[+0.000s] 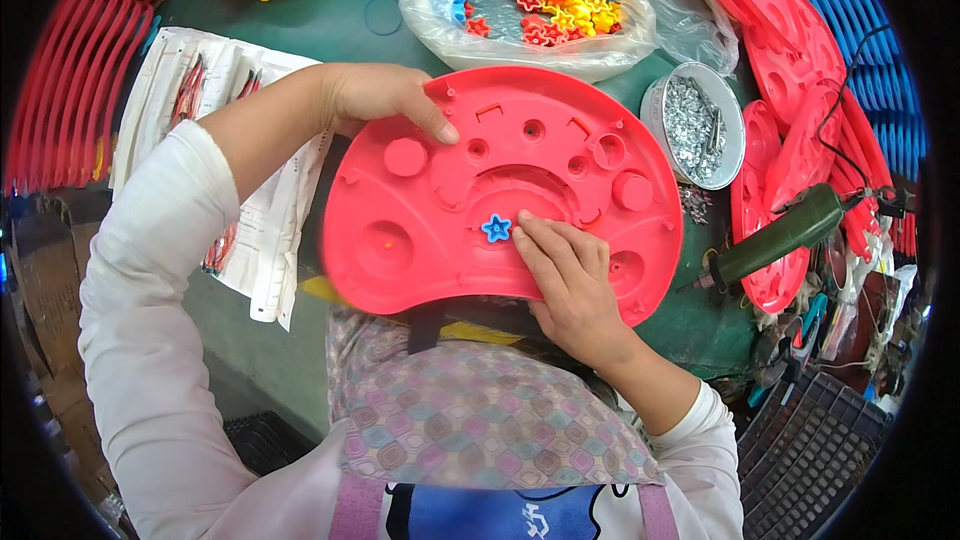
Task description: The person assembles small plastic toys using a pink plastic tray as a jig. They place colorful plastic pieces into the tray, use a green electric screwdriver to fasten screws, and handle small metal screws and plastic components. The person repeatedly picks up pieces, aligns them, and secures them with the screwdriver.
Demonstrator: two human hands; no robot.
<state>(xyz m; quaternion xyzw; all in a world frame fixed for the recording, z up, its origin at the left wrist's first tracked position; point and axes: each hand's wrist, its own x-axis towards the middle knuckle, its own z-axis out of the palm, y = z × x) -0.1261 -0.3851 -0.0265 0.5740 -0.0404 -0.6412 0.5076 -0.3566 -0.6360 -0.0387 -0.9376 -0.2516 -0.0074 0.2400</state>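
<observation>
A red moulded plastic panel (460,270), rounded at the top and curved in along its near edge, is held in front of me with its hollows and pegs showing. My left hand (385,103) grips its far left edge, thumb on top and the other fingers hidden beneath. A small blue plastic star (496,229) sits near the middle of the panel. My right hand (575,285) lies over the near right part, its fingers stretched out and fingertips touching or just beside the star's right side.
Beyond the panel stands a clear bag of coloured stars (590,15). On the right are a white tub of screws (690,130), a green electric screwdriver (785,240) and stacked red panels (790,50). Papers with wire bundles (265,210) lie left; red rings (80,70) stack farther left.
</observation>
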